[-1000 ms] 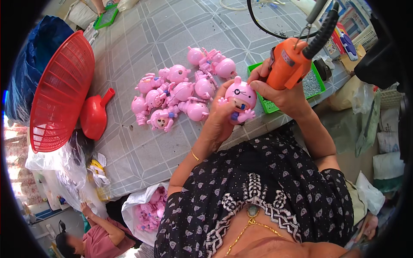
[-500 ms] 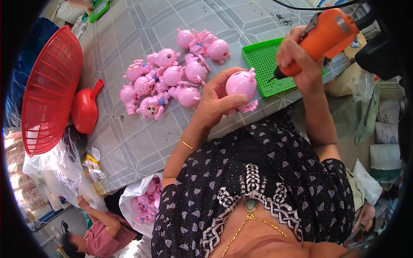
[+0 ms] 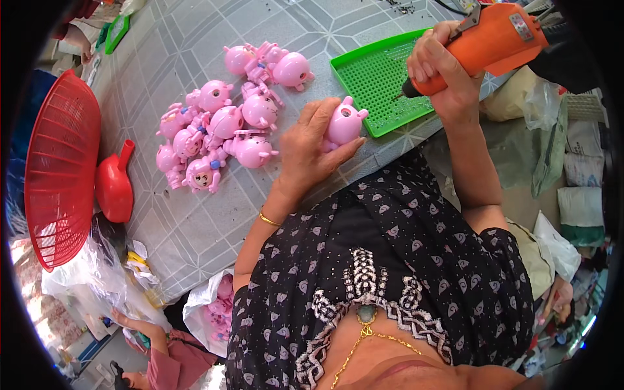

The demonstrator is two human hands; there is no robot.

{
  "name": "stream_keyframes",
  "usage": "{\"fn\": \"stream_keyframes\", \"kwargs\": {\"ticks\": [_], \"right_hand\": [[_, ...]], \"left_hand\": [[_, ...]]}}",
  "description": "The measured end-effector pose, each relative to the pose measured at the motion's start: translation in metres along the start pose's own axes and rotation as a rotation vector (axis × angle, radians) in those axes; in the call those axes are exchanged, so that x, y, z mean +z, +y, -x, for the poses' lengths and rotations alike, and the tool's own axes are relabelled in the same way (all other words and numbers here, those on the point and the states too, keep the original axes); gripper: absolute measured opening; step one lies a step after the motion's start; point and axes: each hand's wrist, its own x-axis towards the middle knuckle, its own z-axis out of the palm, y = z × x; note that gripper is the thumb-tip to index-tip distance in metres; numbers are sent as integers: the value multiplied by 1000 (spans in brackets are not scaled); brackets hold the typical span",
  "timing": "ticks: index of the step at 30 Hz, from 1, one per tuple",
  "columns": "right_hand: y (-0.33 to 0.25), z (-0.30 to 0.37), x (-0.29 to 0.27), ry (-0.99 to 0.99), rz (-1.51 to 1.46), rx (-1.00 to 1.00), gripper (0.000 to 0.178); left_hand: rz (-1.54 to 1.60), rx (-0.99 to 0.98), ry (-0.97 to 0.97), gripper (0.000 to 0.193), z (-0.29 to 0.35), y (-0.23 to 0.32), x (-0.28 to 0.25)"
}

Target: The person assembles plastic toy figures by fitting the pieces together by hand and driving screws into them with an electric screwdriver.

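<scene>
My left hand (image 3: 304,146) is wrapped round a pink plastic toy figure (image 3: 344,125) with small ears, near the table's front edge. A dark round hole shows in the toy's head. In my right hand (image 3: 448,75) is an orange electric screwdriver (image 3: 497,39), held by its body. Its thin bit points left over the green perforated tray (image 3: 383,71) and stands apart from the toy. Tiny shiny pieces, perhaps screws, lie in that tray. Left of my left hand, several similar pink figures (image 3: 226,121) are heaped on the table.
A large red basket (image 3: 62,169) and a red scoop (image 3: 116,185) stand at the table's left edge. A white bag (image 3: 195,312) of pink figures sits below the table. At lower left is another person (image 3: 172,364); a co-worker's hand (image 3: 78,42) shows at far left.
The toy in my left hand has turned, so the hole in its head now shows. The screwdriver has tilted closer to level. The whole view has shifted, with the heap appearing farther left.
</scene>
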Motion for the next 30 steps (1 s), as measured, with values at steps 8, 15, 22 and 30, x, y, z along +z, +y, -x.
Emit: {"fn": "stream_keyframes", "kwargs": {"ticks": [8, 15, 22, 30], "right_hand": [[13, -3, -15, 94, 107, -52, 11], [26, -3, -21, 112, 170, -60, 12], [28, -5, -27, 158, 208, -104, 16], [80, -20, -68, -96, -172, -579, 15]], "left_hand": [[-204, -29, -158, 72, -5, -10, 4], [-91, -75, -100, 75, -2, -20, 6], [-93, -21, -49, 72, -2, -28, 11], [-57, -6, -29, 70, -6, -26, 15]]}}
